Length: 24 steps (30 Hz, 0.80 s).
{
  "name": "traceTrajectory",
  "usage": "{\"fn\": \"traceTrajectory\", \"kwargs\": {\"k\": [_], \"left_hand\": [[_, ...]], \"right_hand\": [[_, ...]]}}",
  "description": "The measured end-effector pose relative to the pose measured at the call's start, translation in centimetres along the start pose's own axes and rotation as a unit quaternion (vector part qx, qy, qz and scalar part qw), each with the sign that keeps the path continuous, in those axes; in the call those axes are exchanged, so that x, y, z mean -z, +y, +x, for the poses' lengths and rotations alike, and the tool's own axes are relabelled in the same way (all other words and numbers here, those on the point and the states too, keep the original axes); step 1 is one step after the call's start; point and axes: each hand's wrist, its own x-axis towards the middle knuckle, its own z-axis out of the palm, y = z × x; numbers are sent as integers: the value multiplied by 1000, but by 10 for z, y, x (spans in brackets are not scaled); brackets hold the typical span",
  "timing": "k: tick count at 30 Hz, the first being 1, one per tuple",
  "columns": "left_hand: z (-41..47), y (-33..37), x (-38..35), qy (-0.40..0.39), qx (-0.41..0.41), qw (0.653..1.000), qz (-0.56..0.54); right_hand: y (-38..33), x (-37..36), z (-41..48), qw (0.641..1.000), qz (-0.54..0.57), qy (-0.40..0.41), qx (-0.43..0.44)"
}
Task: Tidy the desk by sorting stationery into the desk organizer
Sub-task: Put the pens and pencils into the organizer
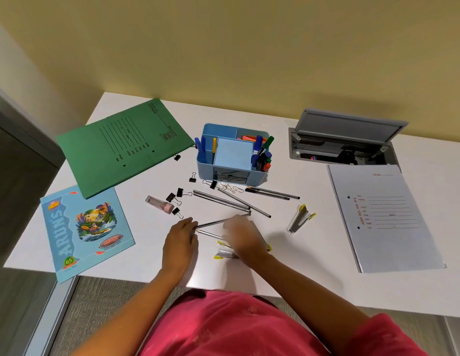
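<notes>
Pale-blue plastic, boxy with rounded corners, the desk organizer point(205, 163) stands mid-desk toward the back, with markers upright in its side wells. On my feed the left hand point(180, 240) pinches the near ends of a slim grey pencil pair point(216, 221) that fans out rightward. The right hand point(244, 235) hovers over it, too smeared for me to tell its grip. Loose pencils point(221, 200), black binder clips point(184, 192) and wire paper clips point(230, 187) lie between hands and organizer. The smooth white desk point(288, 265) is bare along the front edge right of the hands. A green card folder point(121, 147) overhangs the left edge.
</notes>
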Motion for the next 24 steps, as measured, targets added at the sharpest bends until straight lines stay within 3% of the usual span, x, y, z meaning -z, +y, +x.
{"fn": "traceTrajectory", "kwargs": {"k": [4,6,14,21,24], "left_hand": [[-6,1,-6,-34,-33,997,57],[-8,2,-8,-48,-39,995,81],[-9,3,-8,-86,-43,988,125],[-13,0,-11,-114,-44,985,125],[-13,-2,-12,-119,-42,984,129]], "right_hand": [[5,-7,-14,995,-39,6,86],[10,-12,-18,994,-63,5,90],[27,-1,-9,997,-43,56,12],[72,24,24,983,-47,-14,-179],[86,28,28,980,-87,-41,-175]]}}
